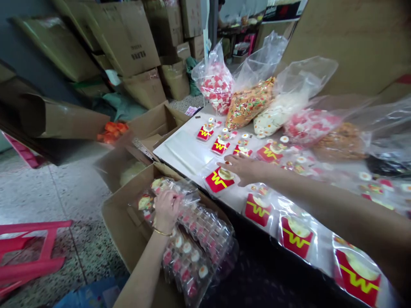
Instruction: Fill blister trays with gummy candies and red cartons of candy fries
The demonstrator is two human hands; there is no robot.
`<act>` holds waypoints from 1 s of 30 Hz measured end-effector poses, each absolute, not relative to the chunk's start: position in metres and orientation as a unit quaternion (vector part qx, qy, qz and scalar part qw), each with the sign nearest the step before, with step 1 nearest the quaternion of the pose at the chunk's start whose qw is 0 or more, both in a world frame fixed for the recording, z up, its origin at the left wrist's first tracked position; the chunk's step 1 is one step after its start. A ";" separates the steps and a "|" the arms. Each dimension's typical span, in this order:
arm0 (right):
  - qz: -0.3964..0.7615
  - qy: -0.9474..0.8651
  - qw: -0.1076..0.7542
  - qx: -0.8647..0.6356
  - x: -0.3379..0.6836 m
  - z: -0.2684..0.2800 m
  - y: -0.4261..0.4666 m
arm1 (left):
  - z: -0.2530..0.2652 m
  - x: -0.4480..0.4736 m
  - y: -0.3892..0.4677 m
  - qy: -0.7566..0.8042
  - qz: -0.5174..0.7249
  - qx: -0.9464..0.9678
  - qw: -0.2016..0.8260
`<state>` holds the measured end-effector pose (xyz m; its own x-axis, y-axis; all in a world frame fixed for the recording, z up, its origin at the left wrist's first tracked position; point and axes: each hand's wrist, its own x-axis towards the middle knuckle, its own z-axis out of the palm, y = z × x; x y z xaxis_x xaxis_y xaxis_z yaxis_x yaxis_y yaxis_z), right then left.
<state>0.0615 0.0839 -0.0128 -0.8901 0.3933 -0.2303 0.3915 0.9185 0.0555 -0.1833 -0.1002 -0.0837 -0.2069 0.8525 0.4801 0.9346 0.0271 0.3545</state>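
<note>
My left hand (167, 207), with a thin gold bracelet at the wrist, is inside an open cardboard box (120, 214) at the table's left edge. Its fingers curl closed on a clear plastic packet in a stack of packets (205, 231) holding small red, white and egg-like pieces. On the table my right hand (242, 169) stretches its fingers over the top edge of a clear packet with a red fries-box piece (219, 179) bearing a yellow zigzag. More red fries-box packets (257, 209) lie along the table's front edge, with others behind my right hand.
Bulging clear bags of pink-white pieces (218, 87), orange-brown pieces (248, 102) and white pieces (279, 111) stand along the table's back. Cardboard boxes (122, 38) are stacked beyond. A pink stool (48, 244) is on the floor at left. A person (221, 17) is far behind.
</note>
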 end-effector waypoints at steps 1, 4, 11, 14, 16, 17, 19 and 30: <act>-0.001 0.967 0.117 0.225 0.064 -0.009 0.081 | -0.084 -0.182 -0.100 -0.710 -0.312 -0.628 0.064; -0.020 0.950 0.112 0.291 0.072 -0.007 0.068 | -0.082 -0.172 -0.096 -0.688 -0.334 -0.642 0.050; -0.030 0.914 0.076 0.396 0.094 -0.021 0.037 | -0.076 -0.142 -0.081 -0.637 -0.402 -0.656 -0.039; -0.025 0.904 0.081 0.418 0.104 -0.019 0.025 | -0.071 -0.126 -0.071 -0.628 -0.399 -0.666 -0.062; -0.020 0.900 0.089 0.426 0.110 -0.018 0.017 | -0.072 -0.113 -0.064 -0.627 -0.399 -0.666 -0.070; -0.019 0.896 0.094 0.433 0.113 -0.018 0.013 | -0.074 -0.108 -0.060 -0.625 -0.397 -0.667 -0.083; -0.016 0.889 0.104 0.445 0.120 -0.018 0.006 | -0.084 -0.099 -0.051 -0.620 -0.389 -0.668 -0.132; 0.010 0.897 0.127 0.423 0.116 -0.032 0.003 | -0.118 -0.090 -0.015 -0.691 -0.358 -0.564 -0.276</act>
